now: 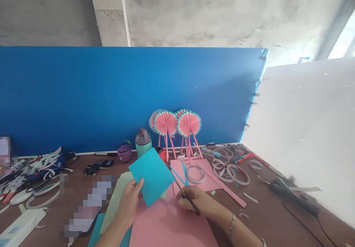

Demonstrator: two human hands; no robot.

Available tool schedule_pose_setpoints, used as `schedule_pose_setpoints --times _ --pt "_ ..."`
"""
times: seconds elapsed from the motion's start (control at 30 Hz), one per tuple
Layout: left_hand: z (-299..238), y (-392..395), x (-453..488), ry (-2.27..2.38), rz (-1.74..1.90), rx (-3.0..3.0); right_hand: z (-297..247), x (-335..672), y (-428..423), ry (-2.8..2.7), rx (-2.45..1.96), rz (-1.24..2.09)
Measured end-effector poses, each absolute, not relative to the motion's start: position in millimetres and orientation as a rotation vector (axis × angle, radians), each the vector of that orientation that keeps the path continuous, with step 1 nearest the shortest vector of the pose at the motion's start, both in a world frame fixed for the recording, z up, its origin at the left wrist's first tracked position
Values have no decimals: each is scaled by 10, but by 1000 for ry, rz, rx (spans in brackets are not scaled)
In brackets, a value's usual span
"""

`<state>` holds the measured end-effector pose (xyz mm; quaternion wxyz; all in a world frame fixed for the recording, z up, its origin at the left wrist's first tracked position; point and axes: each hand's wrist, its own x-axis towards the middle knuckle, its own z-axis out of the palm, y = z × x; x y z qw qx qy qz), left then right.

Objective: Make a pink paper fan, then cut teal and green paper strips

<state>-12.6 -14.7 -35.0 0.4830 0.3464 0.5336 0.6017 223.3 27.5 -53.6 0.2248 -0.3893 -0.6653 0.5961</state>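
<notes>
A turquoise paper square (152, 176) is pinched at its lower left edge in my left hand (131, 199), tilted with a corner pointing up. My right hand (195, 199) grips a pair of scissors (194, 207); their narrow blades point up and left, close to the square's right corner. Whether the blades touch the paper I cannot tell. Beneath both hands lies a large pink sheet (172, 228), with pale green paper (115, 202) and more turquoise paper (95, 232) to its left. Thin blue paper strips (185, 173) rest just beyond the scissors.
Pink pleated paper fans (165, 123) on stick legs stand against the blue partition (111, 99). Beside them are a teal flask (143, 147) and a purple pot (124, 153). Tape rolls (239, 175) lie right, a cable tangle (41, 169) left, and a black tool with a cord (294, 199) far right.
</notes>
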Motion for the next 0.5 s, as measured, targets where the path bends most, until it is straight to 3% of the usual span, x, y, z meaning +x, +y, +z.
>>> schedule_pose_setpoints --times 0.5 --pt "-345 -169 -97 1272 1439 876 -552 2201 265 -1817 -1126 1623"
